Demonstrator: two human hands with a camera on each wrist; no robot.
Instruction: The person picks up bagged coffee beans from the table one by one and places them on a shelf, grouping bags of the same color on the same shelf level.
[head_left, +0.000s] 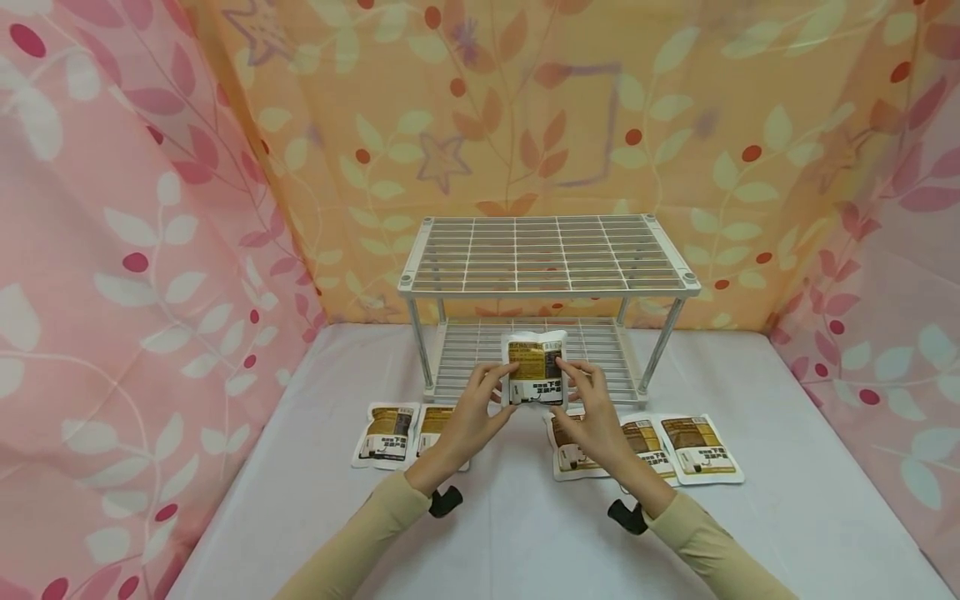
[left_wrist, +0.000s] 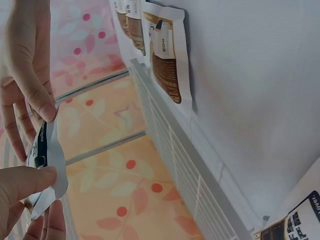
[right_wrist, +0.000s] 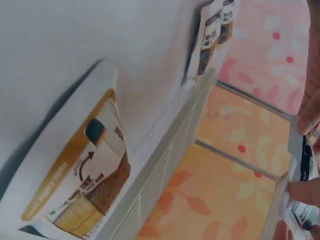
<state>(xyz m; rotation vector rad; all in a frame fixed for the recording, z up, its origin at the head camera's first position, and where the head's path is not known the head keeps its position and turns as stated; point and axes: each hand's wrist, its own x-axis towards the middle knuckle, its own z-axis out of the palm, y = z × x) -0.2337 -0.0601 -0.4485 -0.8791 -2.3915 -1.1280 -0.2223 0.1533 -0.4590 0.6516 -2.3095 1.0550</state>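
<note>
Both hands hold up a small white coffee pouch (head_left: 535, 371) with a brown and yellow printed panel, upright in front of the rack. My left hand (head_left: 471, 417) pinches its left edge between thumb and fingers. On the opposite edge, my right hand (head_left: 597, 421) pinches it the same way. The left wrist view shows the pouch (left_wrist: 59, 167) edge-on, thumbs on its near face and fingers behind. Two similar pouches (head_left: 387, 433) lie on the table left of the hands. To the right lie three more pouches (head_left: 699, 446), one partly covered by the right hand.
A two-tier white wire rack (head_left: 547, 292) with metal posts stands behind the hands on a white-covered table (head_left: 517, 533). Patterned cloth hangs at the back (head_left: 360, 167) and both sides. Black straps with small dark pieces (head_left: 446, 502) sit at the wrists.
</note>
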